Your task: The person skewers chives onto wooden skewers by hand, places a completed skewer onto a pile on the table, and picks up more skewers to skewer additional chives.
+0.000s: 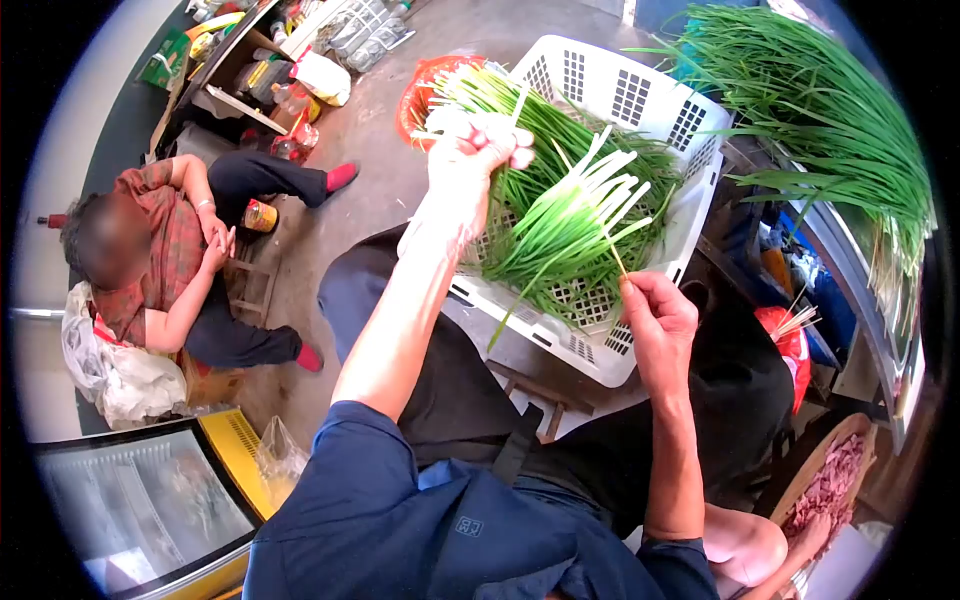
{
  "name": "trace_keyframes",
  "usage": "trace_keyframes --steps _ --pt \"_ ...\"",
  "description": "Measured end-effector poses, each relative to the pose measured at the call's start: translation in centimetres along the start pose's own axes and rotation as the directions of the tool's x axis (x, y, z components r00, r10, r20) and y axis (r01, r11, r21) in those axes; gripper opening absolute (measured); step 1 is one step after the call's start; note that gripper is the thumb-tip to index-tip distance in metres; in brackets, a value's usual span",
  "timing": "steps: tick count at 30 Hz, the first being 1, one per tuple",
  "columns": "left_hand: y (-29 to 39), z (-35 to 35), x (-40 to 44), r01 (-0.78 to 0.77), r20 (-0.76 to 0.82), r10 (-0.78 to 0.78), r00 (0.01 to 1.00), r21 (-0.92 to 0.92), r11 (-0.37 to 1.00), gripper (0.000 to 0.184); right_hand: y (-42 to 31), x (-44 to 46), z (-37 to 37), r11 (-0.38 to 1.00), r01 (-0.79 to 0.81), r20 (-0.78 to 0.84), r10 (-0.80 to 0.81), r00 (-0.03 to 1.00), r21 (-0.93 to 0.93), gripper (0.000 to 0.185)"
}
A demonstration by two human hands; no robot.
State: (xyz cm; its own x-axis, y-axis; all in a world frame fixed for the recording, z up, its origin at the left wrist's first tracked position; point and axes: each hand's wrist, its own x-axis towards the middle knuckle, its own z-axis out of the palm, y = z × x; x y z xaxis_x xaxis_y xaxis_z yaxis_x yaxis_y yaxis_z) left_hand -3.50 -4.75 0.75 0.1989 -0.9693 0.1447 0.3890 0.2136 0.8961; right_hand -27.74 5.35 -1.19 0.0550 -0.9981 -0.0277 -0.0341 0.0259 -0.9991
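Observation:
A white plastic crate stands before my knees with garlic chives in it. One bunch of chives lies with its pale ends to the upper right; other chives lie behind it. Over the crate's left side, my left hand is closed, with a pale chive stalk sticking up from its fingers. My right hand, at the near right rim, pinches a thin yellowish stem between thumb and finger. The far end of that stem runs into the bunch.
A large heap of garlic chives lies on a stand at right. A red mesh bag touches the crate's far left. A seated person is at left. Lower right, another person's hand is by a basket of reddish pieces.

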Motion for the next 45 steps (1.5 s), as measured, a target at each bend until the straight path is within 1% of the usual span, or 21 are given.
trace_keyframes --steps 2,4,5,6,9,10,17,19,23,25,29,31,35,37,38,40,41,43,44,45 --pt "-0.5 0.4 -0.5 0.07 0.022 -0.069 0.997 -0.073 0.995 0.009 0.2 -0.1 0.2 1.0 0.01 0.001 -0.01 1.0 -0.007 0.008" --pt "-0.5 0.7 -0.8 0.102 0.041 -0.098 0.994 -0.106 0.989 0.009 0.1 -0.3 0.5 1.0 0.007 0.0 -0.007 1.0 -0.011 0.008" --pt "-0.4 0.8 -0.9 0.134 0.062 -0.126 0.99 -0.14 0.981 0.01 0.1 -0.3 0.6 1.0 0.006 -0.003 -0.006 1.0 -0.014 0.008" --pt "-0.4 0.5 -0.8 0.163 0.126 -0.145 0.981 -0.15 0.975 0.012 0.1 -0.3 0.6 1.0 0.006 0.0 -0.006 1.0 -0.014 0.008" --pt "-0.3 1.1 -1.2 0.159 0.089 -0.149 0.985 -0.127 0.979 0.012 0.2 -0.2 0.7 0.999 0.004 0.003 -0.004 1.0 -0.04 0.009" --pt "-0.3 1.1 -1.3 0.16 0.102 -0.145 0.984 -0.16 0.974 0.013 0.2 -0.2 0.7 0.999 0.011 0.005 -0.011 1.0 -0.046 0.009" --pt "-0.1 1.5 -1.4 0.138 0.051 -0.131 0.99 -0.174 0.975 0.015 0.0 -0.2 0.9 0.998 -0.01 0.021 0.011 1.0 -0.061 0.009" --pt "-0.4 1.2 -1.4 0.091 0.045 -0.086 0.995 -0.128 0.988 0.01 0.1 -0.2 0.9 0.999 -0.011 0.032 0.013 0.999 -0.052 0.009" --pt "-0.5 1.3 -1.5 0.089 0.046 -0.084 0.995 -0.133 0.987 0.01 0.2 -0.3 0.9 0.998 -0.02 0.033 0.022 0.999 -0.054 0.009" --pt "-0.5 1.5 -1.6 0.049 0.029 -0.045 0.999 -0.138 0.989 0.009 0.1 -0.3 0.8 0.998 -0.014 0.031 0.016 0.999 -0.061 0.009" --pt "-0.5 1.9 -1.7 0.028 0.003 -0.028 1.0 -0.168 0.985 0.007 -0.1 -0.3 0.9 0.998 -0.003 0.026 0.005 1.0 -0.069 0.008" --pt "-0.6 2.1 -1.8 -0.022 -0.007 0.021 1.0 -0.16 0.987 0.006 -0.1 -0.3 0.9 0.998 -0.009 0.024 0.011 1.0 -0.065 0.008" --pt "-1.0 2.2 -2.1 -0.004 0.021 0.007 1.0 -0.122 0.993 0.006 0.1 -0.3 0.7 0.997 -0.026 0.019 0.027 0.999 -0.073 0.008" --pt "-1.1 2.5 -2.2 -0.05 0.052 0.058 0.997 -0.136 0.989 0.006 0.3 -0.3 0.5 0.997 -0.026 0.017 0.027 0.999 -0.074 0.008" --pt "-0.8 2.6 -2.2 -0.05 0.053 0.058 0.997 -0.136 0.989 0.006 0.3 -0.3 0.5 0.997 -0.024 0.014 0.025 1.0 -0.077 0.008" --pt "-0.1 2.6 -2.1 0.075 0.02 -0.073 0.997 -0.131 0.989 0.009 0.0 -0.2 0.6 0.997 -0.023 0.015 0.024 1.0 -0.069 0.008" --pt "-0.2 2.4 -2.0 0.076 0.021 -0.074 0.997 -0.13 0.989 0.009 -0.1 -0.3 0.6 0.998 -0.023 0.016 0.024 1.0 -0.061 0.008" --pt "-0.4 1.9 -1.6 0.008 0.046 -0.004 0.999 -0.095 0.995 0.018 0.0 -0.3 0.6 0.998 -0.029 0.021 0.03 0.999 -0.059 0.008" --pt "-0.4 1.7 -1.6 0.012 0.071 -0.006 0.997 -0.082 0.997 0.027 0.0 -0.3 0.6 0.998 -0.032 0.029 0.034 0.999 -0.058 0.008" --pt "-0.5 1.5 -1.6 0.011 0.071 -0.005 0.997 -0.082 0.997 0.027 0.0 -0.3 0.6 0.998 -0.031 0.03 0.033 0.999 -0.058 0.008"
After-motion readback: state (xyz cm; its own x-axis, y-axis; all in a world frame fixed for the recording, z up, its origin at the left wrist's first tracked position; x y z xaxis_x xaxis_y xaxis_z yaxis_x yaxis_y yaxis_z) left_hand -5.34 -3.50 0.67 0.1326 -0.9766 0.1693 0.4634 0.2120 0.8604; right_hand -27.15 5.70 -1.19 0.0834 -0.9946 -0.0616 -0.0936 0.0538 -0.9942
